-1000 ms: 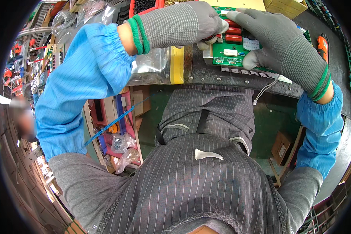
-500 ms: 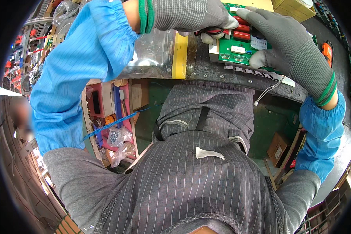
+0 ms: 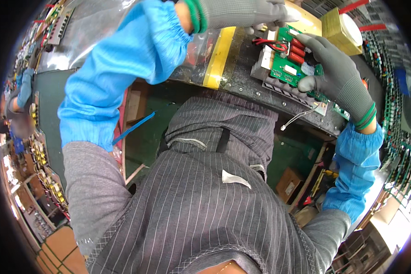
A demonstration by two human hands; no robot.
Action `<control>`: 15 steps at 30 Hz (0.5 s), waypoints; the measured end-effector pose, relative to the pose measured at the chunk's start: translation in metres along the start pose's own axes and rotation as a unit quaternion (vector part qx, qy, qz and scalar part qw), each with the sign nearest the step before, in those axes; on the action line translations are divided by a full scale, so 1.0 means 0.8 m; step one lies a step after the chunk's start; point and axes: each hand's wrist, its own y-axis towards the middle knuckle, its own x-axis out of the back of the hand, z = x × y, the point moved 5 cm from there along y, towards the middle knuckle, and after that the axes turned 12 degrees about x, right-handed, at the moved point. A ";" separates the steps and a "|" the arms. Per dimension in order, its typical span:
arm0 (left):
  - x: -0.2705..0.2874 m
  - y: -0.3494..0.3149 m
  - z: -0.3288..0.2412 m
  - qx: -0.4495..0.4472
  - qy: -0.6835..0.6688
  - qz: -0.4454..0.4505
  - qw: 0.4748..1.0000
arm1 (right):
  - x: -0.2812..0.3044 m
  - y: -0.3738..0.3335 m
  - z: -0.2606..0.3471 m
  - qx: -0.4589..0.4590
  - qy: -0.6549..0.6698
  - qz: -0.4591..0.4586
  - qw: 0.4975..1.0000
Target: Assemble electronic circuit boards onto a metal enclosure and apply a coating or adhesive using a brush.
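Observation:
My right hand [image 3: 337, 72], in a grey glove with pale fingertips, grips a green circuit board [image 3: 278, 68] from its right side. Its thumb presses near the front edge, while the fingers reach over the far part. Red cylindrical components [image 3: 297, 51] and a white block [image 3: 289, 70] stand on the board. Under the board is a grey finned base [image 3: 261, 66]. A bundle of red and black wires [image 3: 275, 44] lies over the board's left edge. My left hand [image 3: 246, 13], gloved too, is above and beyond the wires, its fingers stretched to the right; it appears to hold nothing.
The dark bench [image 3: 242, 77] carries a yellow strip [image 3: 220, 57] left of the board. Behind stands a yellow box with a white roll [image 3: 350, 29]. A white cable [image 3: 299, 116] hangs over the bench edge. Rows of circuit boards [image 3: 388, 91] line the right.
My left hand has let go of the red and black wires and moved up, away from them. My right hand keeps its hold on the board. The whole view has shifted and turned.

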 end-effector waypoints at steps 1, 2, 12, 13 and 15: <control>0.005 -0.017 -0.004 0.012 -0.006 -0.060 0.998 | 0.004 0.002 0.001 -0.001 0.030 0.011 0.999; 0.014 -0.030 -0.004 0.024 -0.012 -0.120 0.992 | 0.007 0.005 0.002 -0.003 0.061 0.022 0.998; -0.081 -0.036 0.096 -0.071 -0.204 -0.320 0.923 | 0.008 0.064 0.045 0.134 0.158 -0.130 0.970; -0.083 -0.035 0.097 -0.086 -0.206 -0.352 0.909 | 0.001 0.065 0.041 0.107 0.168 -0.122 0.972; -0.085 -0.030 0.102 -0.099 -0.217 -0.388 0.890 | -0.006 0.069 0.039 0.084 0.176 -0.110 0.975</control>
